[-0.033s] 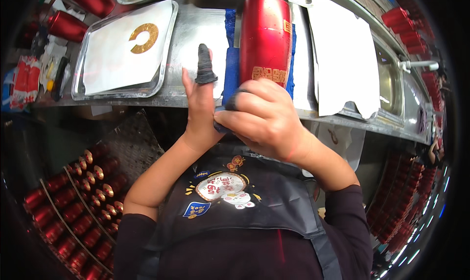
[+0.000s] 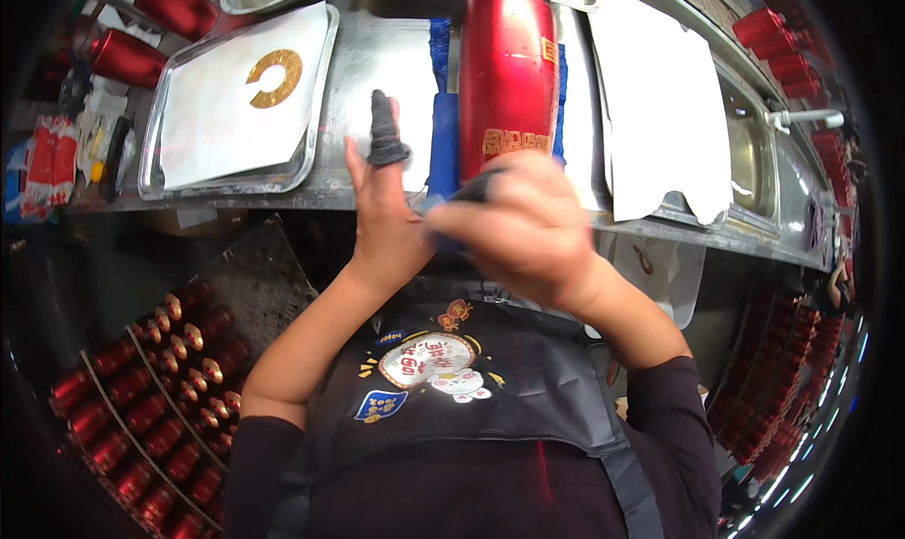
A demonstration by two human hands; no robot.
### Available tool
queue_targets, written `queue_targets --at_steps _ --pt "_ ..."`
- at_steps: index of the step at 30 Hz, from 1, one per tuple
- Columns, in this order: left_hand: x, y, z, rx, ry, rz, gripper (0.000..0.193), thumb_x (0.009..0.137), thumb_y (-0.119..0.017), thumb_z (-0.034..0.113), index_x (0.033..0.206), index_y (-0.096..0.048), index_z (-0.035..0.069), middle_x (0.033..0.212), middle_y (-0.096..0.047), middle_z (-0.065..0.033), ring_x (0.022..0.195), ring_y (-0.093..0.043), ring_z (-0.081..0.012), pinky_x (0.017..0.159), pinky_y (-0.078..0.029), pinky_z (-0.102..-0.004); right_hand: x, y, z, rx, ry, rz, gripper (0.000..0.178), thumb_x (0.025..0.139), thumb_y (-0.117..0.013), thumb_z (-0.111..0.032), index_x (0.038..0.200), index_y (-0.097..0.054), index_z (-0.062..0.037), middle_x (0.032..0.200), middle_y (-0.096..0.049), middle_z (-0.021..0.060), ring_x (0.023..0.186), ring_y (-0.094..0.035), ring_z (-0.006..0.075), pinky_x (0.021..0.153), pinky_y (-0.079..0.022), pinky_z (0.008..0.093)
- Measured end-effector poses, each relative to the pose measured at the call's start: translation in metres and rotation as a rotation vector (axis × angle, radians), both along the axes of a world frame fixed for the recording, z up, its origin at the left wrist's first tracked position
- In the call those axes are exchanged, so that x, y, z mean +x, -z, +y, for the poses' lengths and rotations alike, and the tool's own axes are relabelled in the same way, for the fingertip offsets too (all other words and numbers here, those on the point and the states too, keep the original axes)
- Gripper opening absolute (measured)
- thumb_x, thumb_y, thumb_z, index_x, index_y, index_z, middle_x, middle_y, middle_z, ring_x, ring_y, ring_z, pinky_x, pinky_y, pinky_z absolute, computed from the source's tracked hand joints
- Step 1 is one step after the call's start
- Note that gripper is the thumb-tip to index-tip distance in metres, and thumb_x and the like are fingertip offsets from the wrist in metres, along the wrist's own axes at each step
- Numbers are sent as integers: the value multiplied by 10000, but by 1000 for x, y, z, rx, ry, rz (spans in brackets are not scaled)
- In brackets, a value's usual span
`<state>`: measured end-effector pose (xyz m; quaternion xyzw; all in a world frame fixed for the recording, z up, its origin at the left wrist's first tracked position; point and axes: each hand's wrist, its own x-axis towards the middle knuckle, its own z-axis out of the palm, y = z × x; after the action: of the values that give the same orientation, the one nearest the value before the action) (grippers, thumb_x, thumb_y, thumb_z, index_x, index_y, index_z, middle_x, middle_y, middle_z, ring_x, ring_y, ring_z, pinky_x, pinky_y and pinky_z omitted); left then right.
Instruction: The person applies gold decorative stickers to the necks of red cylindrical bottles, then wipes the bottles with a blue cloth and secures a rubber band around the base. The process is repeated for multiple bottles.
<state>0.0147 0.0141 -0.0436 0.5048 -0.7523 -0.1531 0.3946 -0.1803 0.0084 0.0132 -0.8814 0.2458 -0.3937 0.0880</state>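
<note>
My left hand [image 2: 386, 214] is raised at the bench's near edge, fingers stretched apart. A dark rubber finger cot [image 2: 385, 129] covers one of its fingers. My right hand [image 2: 528, 228], smeared by motion, is closed beside the left thumb. It pinches another dark finger cot [image 2: 443, 236] at that thumb; how far this one covers the thumb is hidden. A dark covering also shows on a right-hand finger. Just beyond the right hand, a red metallic bottle [image 2: 507, 77] with gold decoration lies on a blue cloth [image 2: 443, 134], its neck pointing away.
At left, a metal tray [image 2: 316, 153] holds white paper [image 2: 207, 115] with a gold C-shaped piece [image 2: 275, 77]. White sheets [image 2: 660, 115] lie at right, beside a sink [image 2: 754, 171] with a tap [image 2: 806, 120]. Red bottles [image 2: 141, 416] stand racked at lower left, with more at right [image 2: 768, 379].
My right hand has shifted slightly right and blurred with motion, still beside the left thumb. The left hand has tilted slightly left. The bottle and trays keep their places.
</note>
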Motion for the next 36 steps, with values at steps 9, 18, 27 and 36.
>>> queue_targets --at_steps 9,18,27,36 --pt "-29 -11 -12 -87 236 24 983 673 -870 185 1522 -400 31 1595 -349 -254 1511 -283 -423 1159 -82 -703 -38 30 43 309 469 -463 392 681 -786 155 1008 -729 -53 905 -696 104 832 -661 218 771 -539 349" --pt "-32 -15 -14 105 193 211 950 696 -921 305 1444 -438 -25 1356 -569 -229 1253 -541 -438 1152 -301 -571 -55 53 30 364 144 -274 310 678 -734 98 961 -725 -28 890 -707 124 782 -681 287 705 -526 350" --pt "-19 -14 -17 -10 214 -87 1129 768 -845 427 1568 -212 -54 1468 -536 -187 1352 -514 -377 1192 -69 -665 -47 -12 -104 11 469 -291 168 769 -764 -16 921 -701 -53 856 -695 102 761 -659 234 646 -507 324" --pt "-10 -7 -24 91 250 -133 973 785 -830 458 1511 -381 -9 1463 -536 -186 1477 -356 -378 1179 0 -678 -41 -16 -98 314 485 -549 223 741 -739 -25 958 -698 -58 823 -646 87 714 -605 271 632 -506 374"
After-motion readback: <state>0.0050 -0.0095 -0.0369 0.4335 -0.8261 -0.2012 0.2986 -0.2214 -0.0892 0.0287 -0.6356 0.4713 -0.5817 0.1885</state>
